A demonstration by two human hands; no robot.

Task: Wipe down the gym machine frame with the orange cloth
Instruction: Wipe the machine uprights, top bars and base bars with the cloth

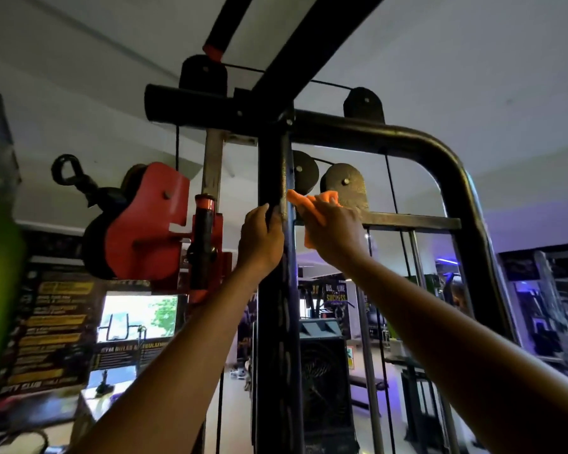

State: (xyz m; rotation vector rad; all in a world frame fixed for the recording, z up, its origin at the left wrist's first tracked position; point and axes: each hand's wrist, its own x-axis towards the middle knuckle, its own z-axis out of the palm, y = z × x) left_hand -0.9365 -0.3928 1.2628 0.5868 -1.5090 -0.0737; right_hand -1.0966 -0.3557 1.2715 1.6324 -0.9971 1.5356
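Observation:
A black upright post [276, 322] of the gym machine frame rises through the middle of the head view and meets a thick top bar [391, 134] that bends down at the right. My left hand [259, 239] grips the post high up, with the fingers wrapped round its left side. My right hand [335, 232] holds the orange cloth [309, 204] against the right side of the same post, where a flat crossbar [413, 221] joins it. Part of the cloth sticks out above and below my fingers.
A red pulley carriage [145, 224] with a black hook [68, 168] hangs left of the post. Black pulley wheels [343, 185] and cables sit just behind the cloth. Posters [53, 326], a window [138, 316], a speaker [325, 381] and other machines stand behind.

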